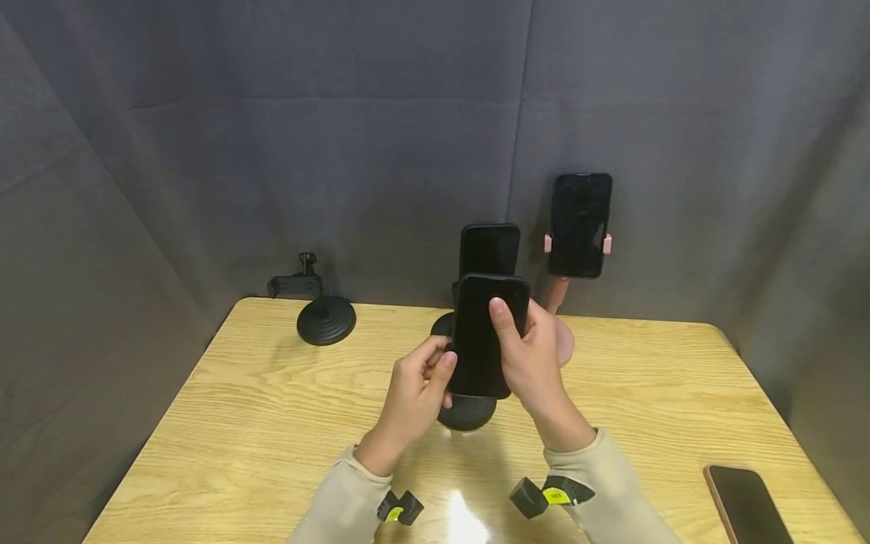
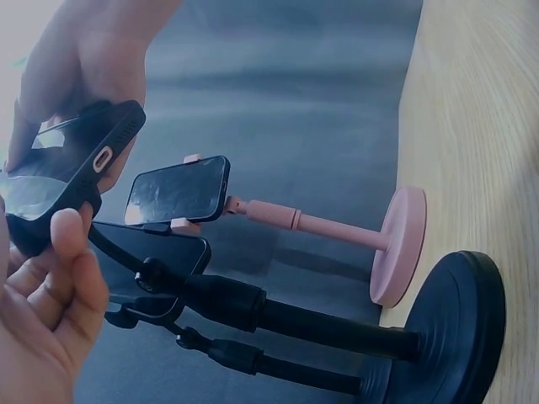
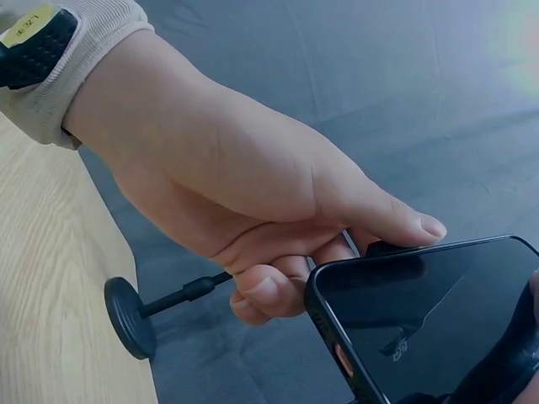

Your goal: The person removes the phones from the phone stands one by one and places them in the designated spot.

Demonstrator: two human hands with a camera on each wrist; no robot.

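Note:
A black phone (image 1: 479, 340) stands tilted above the front black phone stand (image 1: 465, 415), screen toward me. My right hand (image 1: 540, 363) grips its right side, thumb over the screen's edge and fingers behind. At the lower left edge, my left hand (image 1: 411, 389) pinches the black clamp of the stand's holder, its fingers curled underneath. The left wrist view shows the stand's pole (image 2: 337, 328) leading up to the holder. How far the clamp closes round the phone is partly hidden by the hands.
Directly behind, another phone (image 1: 489, 249) sits on a second black stand. A pink stand (image 2: 337, 231) at back right holds a phone (image 1: 581, 223). At back left is a black stand (image 1: 326, 321) with an unfilled holder. One more phone (image 1: 748, 502) lies front right. Grey curtains (image 1: 340, 151) surround the table.

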